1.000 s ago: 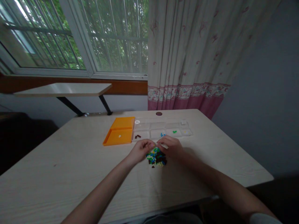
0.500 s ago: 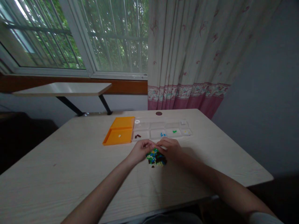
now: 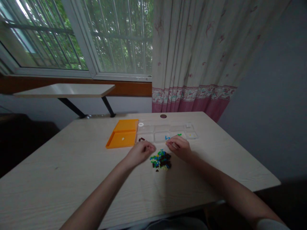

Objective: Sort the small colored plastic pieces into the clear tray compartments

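A small pile of tiny coloured pieces (image 3: pixel 161 160), blue, green, yellow and dark brown, lies on the pale wooden table (image 3: pixel 72 179). My left hand (image 3: pixel 139 152) is just left of the pile, fingers curled in a pinch near the front edge of a clear compartment tray (image 3: pixel 160 136). My right hand (image 3: pixel 179 147) is just right of the pile, fingers also curled at the tray's front edge. What either pinch holds is too small to see. The tray holds a few sorted pieces: brown at left, blue and green in the middle, pale at right.
An orange lid (image 3: pixel 123 138) lies open left of the tray. A round hole (image 3: pixel 163 116) sits near the table's far edge. A side table (image 3: pixel 64 91) stands under the window behind, and a curtain (image 3: pixel 196 54) hangs at the back right.
Both hands have parted from above the pile and moved toward the tray, the left hand to the left, the right hand to the right, uncovering the pile.
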Demonstrator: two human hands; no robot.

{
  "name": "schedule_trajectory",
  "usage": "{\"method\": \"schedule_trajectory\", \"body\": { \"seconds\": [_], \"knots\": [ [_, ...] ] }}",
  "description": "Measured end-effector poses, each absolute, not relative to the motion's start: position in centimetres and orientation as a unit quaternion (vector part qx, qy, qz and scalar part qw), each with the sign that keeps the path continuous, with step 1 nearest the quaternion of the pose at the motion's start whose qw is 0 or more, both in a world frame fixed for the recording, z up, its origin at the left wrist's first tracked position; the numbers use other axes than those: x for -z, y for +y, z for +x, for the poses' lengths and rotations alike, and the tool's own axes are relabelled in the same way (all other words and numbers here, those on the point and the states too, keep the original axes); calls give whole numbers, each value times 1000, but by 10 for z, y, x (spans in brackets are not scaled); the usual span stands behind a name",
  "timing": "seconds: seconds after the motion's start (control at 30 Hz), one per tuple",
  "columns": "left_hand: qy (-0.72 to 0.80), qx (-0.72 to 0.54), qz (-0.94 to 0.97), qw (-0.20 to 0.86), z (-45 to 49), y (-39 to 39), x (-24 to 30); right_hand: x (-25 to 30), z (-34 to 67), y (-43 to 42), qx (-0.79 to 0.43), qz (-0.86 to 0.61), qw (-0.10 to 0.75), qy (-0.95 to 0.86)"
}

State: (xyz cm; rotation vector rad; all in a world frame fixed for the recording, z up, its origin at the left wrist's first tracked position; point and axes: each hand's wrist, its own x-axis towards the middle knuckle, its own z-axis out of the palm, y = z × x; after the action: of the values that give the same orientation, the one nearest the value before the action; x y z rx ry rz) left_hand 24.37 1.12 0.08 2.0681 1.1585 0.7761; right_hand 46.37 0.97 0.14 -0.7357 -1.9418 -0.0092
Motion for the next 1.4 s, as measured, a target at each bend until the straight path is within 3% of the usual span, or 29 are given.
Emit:
{"method": "schedule_trajectory", "body": {
  "seconds": [0.17,0.5,0.63,0.83,0.97,1.4],
  "knots": [
    [409,-196,863,223,229,14,-4,-8,479,18,53,-310,518,-796],
    [404,-140,883,193,230,14,2,-10,482,20,60,-281,508,-812],
    [402,-137,886,189,229,13,0,-20,510,32,33,-321,410,-853],
    [403,-133,886,189,230,12,-2,-21,589,68,8,-513,221,-829],
    [407,-134,885,184,230,12,-3,-10,619,79,-33,-597,146,-788],
    [389,-127,897,168,231,11,-9,-15,596,73,-46,-575,171,-798]
  ]
}}
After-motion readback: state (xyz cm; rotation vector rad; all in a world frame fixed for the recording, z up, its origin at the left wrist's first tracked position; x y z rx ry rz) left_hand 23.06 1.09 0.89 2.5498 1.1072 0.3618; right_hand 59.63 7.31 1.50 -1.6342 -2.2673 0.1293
